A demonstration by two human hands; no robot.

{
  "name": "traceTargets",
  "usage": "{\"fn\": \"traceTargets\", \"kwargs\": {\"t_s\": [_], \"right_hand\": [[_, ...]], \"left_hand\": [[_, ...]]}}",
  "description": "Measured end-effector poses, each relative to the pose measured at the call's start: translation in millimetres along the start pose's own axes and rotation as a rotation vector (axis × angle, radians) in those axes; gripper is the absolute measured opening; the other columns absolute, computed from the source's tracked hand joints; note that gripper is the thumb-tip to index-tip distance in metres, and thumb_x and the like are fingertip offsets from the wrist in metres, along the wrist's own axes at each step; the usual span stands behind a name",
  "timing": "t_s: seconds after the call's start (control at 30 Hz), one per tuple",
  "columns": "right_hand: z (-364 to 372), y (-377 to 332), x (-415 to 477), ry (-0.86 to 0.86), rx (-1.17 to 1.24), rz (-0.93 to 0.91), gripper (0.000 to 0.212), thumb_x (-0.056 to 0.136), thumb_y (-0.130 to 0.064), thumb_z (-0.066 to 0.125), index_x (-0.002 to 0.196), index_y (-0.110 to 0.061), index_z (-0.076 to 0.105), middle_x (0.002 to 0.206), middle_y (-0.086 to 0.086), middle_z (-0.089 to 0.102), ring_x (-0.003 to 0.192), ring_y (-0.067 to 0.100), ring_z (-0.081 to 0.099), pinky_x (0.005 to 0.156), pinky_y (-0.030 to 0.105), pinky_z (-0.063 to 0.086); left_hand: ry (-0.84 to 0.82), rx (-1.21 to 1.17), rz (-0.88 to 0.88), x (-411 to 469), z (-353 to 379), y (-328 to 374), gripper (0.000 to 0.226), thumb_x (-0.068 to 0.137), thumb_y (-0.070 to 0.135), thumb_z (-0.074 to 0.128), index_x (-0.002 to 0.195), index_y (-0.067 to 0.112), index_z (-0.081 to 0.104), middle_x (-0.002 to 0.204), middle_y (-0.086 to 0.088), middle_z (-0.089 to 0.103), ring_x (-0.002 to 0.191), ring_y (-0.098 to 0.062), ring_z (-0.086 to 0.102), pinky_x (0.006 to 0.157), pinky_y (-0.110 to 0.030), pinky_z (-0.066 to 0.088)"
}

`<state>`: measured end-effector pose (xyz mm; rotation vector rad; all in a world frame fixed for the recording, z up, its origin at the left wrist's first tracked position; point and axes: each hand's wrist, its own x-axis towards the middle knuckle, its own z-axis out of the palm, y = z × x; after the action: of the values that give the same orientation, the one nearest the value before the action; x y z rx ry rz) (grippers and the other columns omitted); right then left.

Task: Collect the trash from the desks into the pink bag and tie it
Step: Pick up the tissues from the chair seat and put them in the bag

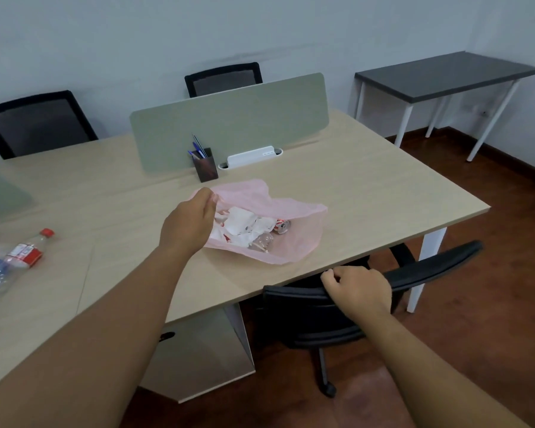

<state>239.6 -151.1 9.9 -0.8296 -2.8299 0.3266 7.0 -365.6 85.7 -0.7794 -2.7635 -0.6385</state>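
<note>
The pink bag (261, 223) lies slumped on the table (368, 193), thin, soft film that looks light and a bit slippery, so it is best taken by its rim, where the left hand (189, 225) has its grip pinched shut on the near-left edge of the mouth. The right hand (357, 291) is curled closed over a chair back (430, 270), well clear of the bag. From the left grip the bag's long axis runs away to the right, mouth gaping upward over paper, a can (282, 226) and clear plastic; two bottles (13, 261) wait far left.

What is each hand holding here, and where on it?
The left hand pinches the pink bag by its open rim at the far left edge. The right hand grips the top of the black chair backrest.
</note>
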Motion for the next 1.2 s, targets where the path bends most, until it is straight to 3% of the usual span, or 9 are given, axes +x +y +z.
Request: {"fn": "traceTargets", "kwargs": {"t_s": [0.33, 0.53, 0.8, 0.87, 0.93, 1.0, 1.07, 1.1, 1.2], "right_hand": [[27.0, -26.6, -16.6, 0.097, 0.052, -0.059, 0.044, 0.08, -0.043, 0.038, 0.046, -0.021, 0.02, 0.042, -0.001, 0.018, 0.044, 0.022, 0.031, 0.044, 0.027, 0.008], [26.5, -23.7, -15.9, 0.169, -0.002, -0.094, 0.047, 0.085, -0.044, 0.038, 0.048, -0.014, 0.037, 0.043, 0.001, 0.034, 0.039, 0.02, 0.037, 0.045, 0.026, 0.007], [9.0, -40.7, 7.6, -0.056, 0.084, 0.164, 0.049, 0.093, -0.054, 0.045, 0.057, -0.02, 0.045, 0.053, 0.002, 0.049, 0.053, 0.023, 0.053, 0.048, 0.031, 0.03], [3.3, -65.7, 31.4, -0.05, 0.091, 0.156, 0.035, 0.09, -0.05, 0.054, 0.07, -0.022, 0.052, 0.066, -0.002, 0.055, 0.063, 0.022, 0.057, 0.054, 0.032, 0.039], [4.6, -104.6, 58.8, 0.104, 0.1, 0.096, 0.03, 0.083, -0.048, 0.064, 0.101, -0.025, 0.057, 0.092, -0.001, 0.059, 0.083, 0.022, 0.058, 0.065, 0.035, 0.047], [12.2, -148.3, 83.5, 0.21, 0.039, 0.065, 0.072, 0.07, -0.049, 0.077, 0.131, -0.023, 0.049, 0.116, 0.007, 0.054, 0.102, 0.03, 0.053, 0.076, 0.042, 0.048], [24.0, -182.6, 104.1, 0.213, -0.038, 0.095, 0.091, 0.063, -0.053, 0.08, 0.141, -0.023, 0.042, 0.129, 0.012, 0.049, 0.111, 0.036, 0.049, 0.083, 0.047, 0.046], [31.1, -195.8, 113.0, 0.192, -0.068, 0.094, 0.081, 0.068, -0.049, 0.078, 0.137, -0.023, 0.046, 0.127, 0.012, 0.052, 0.11, 0.038, 0.05, 0.085, 0.048, 0.045], [43.6, -221.7, 139.8, 0.159, -0.03, 0.091, 0.011, 0.092, -0.019, 0.05, 0.1, -0.016, 0.057, 0.092, 0.007, 0.061, 0.088, 0.034, 0.06, 0.073, 0.039, 0.04]], "left_hand": [[0.031, -0.056, -0.007, 21.4, -4.9, -28.6, 0.028, 0.103, 0.041, 0.031, 0.101, 0.02, 0.049, 0.079, -0.011, 0.062, 0.074, -0.037, 0.057, 0.063, -0.042, 0.05], [0.019, -0.093, 0.014, 38.9, -9.6, -52.4, 0.03, 0.103, 0.041, 0.031, 0.098, 0.018, 0.049, 0.078, -0.011, 0.061, 0.072, -0.036, 0.056, 0.063, -0.042, 0.049], [-0.003, -0.136, 0.114, 56.3, -21.5, -75.5, 0.032, 0.102, 0.04, 0.034, 0.103, 0.015, 0.052, 0.087, -0.018, 0.065, 0.079, -0.039, 0.059, 0.068, -0.046, 0.051], [0.008, -0.151, 0.134, 59.8, -26.2, -83.4, 0.03, 0.102, 0.039, 0.035, 0.105, 0.016, 0.053, 0.089, -0.019, 0.066, 0.081, -0.04, 0.06, 0.069, -0.046, 0.051], [0.017, -0.166, 0.135, 61.5, -31.2, -92.9, 0.029, 0.102, 0.039, 0.035, 0.104, 0.016, 0.052, 0.087, -0.017, 0.066, 0.079, -0.04, 0.06, 0.069, -0.046, 0.051], [0.024, -0.166, 0.125, 63.9, -35.9, -103.4, 0.03, 0.101, 0.041, 0.034, 0.103, 0.017, 0.052, 0.084, -0.015, 0.065, 0.078, -0.038, 0.059, 0.067, -0.045, 0.051], [0.03, -0.164, 0.111, 67.6, -39.9, -115.8, 0.029, 0.101, 0.044, 0.034, 0.101, 0.02, 0.051, 0.084, -0.013, 0.066, 0.077, -0.037, 0.06, 0.067, -0.043, 0.051], [0.03, -0.163, 0.099, 70.4, -41.6, -123.1, 0.029, 0.101, 0.045, 0.035, 0.1, 0.021, 0.051, 0.085, -0.012, 0.067, 0.077, -0.037, 0.06, 0.067, -0.043, 0.052], [0.035, -0.139, 0.053, 81.6, -49.2, -149.6, 0.027, 0.1, 0.047, 0.038, 0.098, 0.024, 0.052, 0.087, -0.011, 0.068, 0.079, -0.036, 0.062, 0.067, -0.04, 0.051]]}}
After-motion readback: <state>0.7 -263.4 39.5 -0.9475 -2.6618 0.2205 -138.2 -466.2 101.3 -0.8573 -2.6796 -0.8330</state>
